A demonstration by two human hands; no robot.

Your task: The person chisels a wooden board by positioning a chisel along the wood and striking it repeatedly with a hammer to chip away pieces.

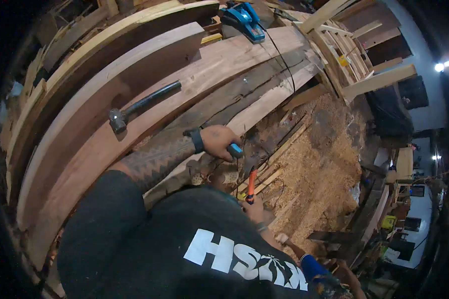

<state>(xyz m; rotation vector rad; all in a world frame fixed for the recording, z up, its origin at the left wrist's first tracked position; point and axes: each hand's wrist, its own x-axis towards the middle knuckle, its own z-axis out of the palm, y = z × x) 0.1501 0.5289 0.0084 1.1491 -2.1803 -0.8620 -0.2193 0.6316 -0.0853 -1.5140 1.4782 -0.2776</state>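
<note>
My left hand (220,141), at the end of a tattooed forearm with a dark wristband, is closed around a blue-handled tool (235,150). Its working end is hidden. It hovers by the edge of a weathered plank (229,102). Lower down, my right hand (255,211) grips an orange-and-black-handled tool (252,184), pointing upward in the picture. The tool's far end blends into the dark background. On a broad curved plank (212,62) lies a hammer (143,107) with a dark handle, beyond my left forearm.
A blue power planer (244,21) sits at the planks' far end, its black cord (284,62) trailing across them. Curved boards (119,62) stand at left. Wood shavings (319,164) cover the ground. A wooden frame (341,55) stands upper right. Another person's blue sleeve (312,266) shows below.
</note>
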